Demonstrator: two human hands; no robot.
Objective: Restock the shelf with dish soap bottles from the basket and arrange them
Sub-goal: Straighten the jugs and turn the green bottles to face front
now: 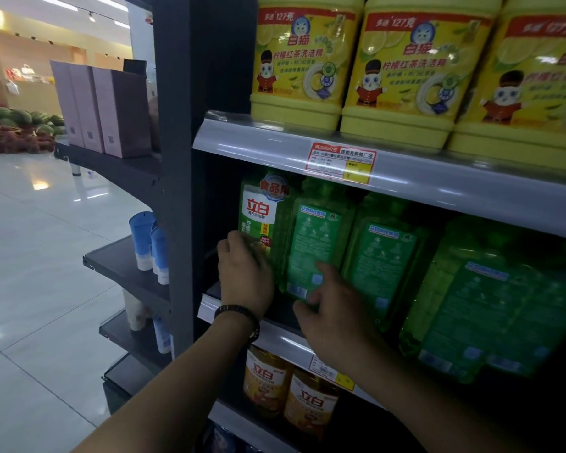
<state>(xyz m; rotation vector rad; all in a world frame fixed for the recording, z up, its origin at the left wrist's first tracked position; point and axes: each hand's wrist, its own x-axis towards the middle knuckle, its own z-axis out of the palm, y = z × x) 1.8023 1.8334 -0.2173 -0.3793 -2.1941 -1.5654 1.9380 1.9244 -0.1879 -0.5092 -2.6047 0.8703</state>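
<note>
Several green dish soap bottles stand in a row on the middle shelf (281,338). The leftmost green bottle (262,217) shows its front label; my left hand (244,276) grips its lower left side. The second green bottle (317,246) shows its back label, and my right hand (330,308) touches its lower part with fingers loosely curled. More green bottles (383,263) follow to the right, back labels outward. No basket is in view.
Big yellow soap jugs (304,60) fill the shelf above. Orange bottles (267,380) stand on the shelf below. A dark upright post (177,191) bounds the shelf on the left. Side shelves hold pink boxes (102,109) and blue tubes (151,243). Tiled floor lies left.
</note>
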